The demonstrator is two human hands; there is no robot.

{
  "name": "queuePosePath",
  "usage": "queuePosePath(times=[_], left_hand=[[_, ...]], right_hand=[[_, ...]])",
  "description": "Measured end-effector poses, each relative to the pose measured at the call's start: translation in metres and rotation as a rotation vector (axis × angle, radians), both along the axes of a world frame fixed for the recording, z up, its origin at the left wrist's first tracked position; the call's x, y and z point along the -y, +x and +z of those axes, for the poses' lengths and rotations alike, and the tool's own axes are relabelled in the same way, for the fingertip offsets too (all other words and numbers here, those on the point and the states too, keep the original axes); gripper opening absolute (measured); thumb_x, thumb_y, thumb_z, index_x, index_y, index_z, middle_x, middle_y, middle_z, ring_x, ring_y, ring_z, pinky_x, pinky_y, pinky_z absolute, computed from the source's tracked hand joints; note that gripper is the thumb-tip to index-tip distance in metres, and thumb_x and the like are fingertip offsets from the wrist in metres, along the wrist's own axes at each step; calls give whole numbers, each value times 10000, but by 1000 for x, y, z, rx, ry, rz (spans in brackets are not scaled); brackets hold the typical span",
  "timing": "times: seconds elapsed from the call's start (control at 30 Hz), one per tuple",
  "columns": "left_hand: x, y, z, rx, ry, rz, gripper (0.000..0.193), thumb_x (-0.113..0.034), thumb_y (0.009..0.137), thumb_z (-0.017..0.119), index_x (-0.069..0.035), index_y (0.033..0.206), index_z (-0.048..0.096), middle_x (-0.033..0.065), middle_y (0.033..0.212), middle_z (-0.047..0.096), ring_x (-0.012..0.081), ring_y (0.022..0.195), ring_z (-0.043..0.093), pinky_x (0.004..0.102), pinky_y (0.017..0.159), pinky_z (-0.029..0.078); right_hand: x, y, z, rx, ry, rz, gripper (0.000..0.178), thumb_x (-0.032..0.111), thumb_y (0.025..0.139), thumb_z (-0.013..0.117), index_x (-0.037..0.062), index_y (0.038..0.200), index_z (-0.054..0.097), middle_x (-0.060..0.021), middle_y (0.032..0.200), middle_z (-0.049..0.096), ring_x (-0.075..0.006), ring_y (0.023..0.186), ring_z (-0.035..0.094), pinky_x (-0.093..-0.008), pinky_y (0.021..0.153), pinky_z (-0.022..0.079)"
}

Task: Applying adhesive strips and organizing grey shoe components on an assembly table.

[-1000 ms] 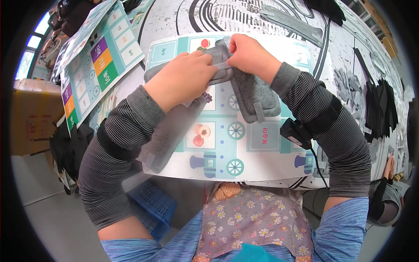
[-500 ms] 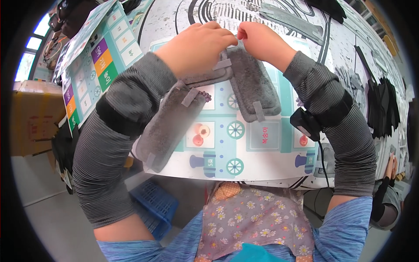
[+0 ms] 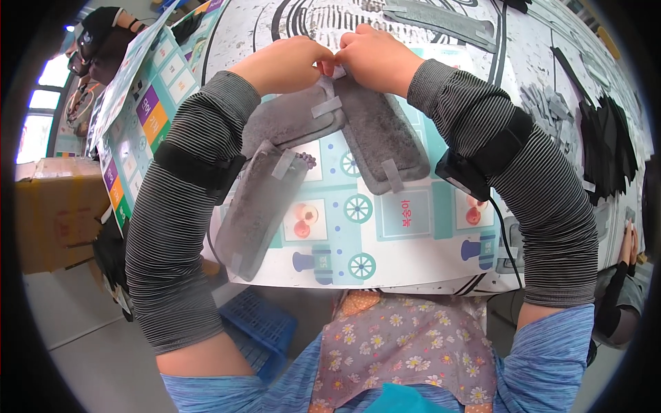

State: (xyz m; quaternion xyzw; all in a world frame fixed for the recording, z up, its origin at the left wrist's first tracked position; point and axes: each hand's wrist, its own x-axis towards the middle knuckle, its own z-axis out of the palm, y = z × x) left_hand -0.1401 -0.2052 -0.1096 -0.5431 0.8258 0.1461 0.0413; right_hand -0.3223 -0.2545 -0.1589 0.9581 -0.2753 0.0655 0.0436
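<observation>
My left hand (image 3: 292, 65) and my right hand (image 3: 377, 58) meet over the far part of the table, fingers pinched together. Their fingertips are at the far end of a long grey fuzzy pad (image 3: 385, 138), and what they pinch there is hidden. A small light-grey strip (image 3: 392, 173) lies across that pad's near end. To its left a second grey pad (image 3: 286, 124) lies partly under my left wrist, with a light strip (image 3: 326, 107) at its right end. Nearer to me, a third grey pad (image 3: 258, 213) lies slanted, also with a strip (image 3: 283, 165).
Under the pads lies a printed picture sheet (image 3: 317, 265). Loose grey strips (image 3: 547, 117) and black fabric pieces (image 3: 606, 151) lie at the right. Another pad (image 3: 441, 24) is at the back. A cardboard box (image 3: 62, 213) stands left; a blue basket (image 3: 261, 323) is below the table edge.
Both hands have shifted a little left, and the fingertips are now closer together. The far end of the pad under them has swung slightly left. The whole view has also moved somewhat.
</observation>
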Motion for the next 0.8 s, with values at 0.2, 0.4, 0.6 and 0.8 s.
queuePosePath(times=[0.2,0.4,0.6,0.8], left_hand=[[0,-3,8,43,18,-64,212,-67,801,552,-76,957,695,65,973,678,245,1046,594,360,945,463],[-3,2,5,-47,-65,-102,173,-137,803,564,-44,908,665,75,954,665,246,1028,591,347,950,460],[2,1,18,-248,187,18,187,-160,814,523,0,849,611,98,931,684,179,973,632,337,931,470],[-17,-7,50,-471,450,17,154,-158,824,507,-36,731,487,149,939,698,181,925,663,308,893,499]], right_hand=[[0,1,-6,46,-25,3,259,58,843,594,152,1042,731,-40,972,600,-233,995,558,-354,881,503],[-2,2,-6,88,-47,29,160,80,840,610,91,946,729,-29,973,612,-227,984,562,-350,857,512],[-2,2,-3,56,-50,29,117,93,843,608,59,877,715,-33,958,615,-217,963,564,-348,811,527],[-3,1,2,23,-41,55,137,99,850,579,52,853,708,-45,945,606,-232,979,562,-356,824,525]])
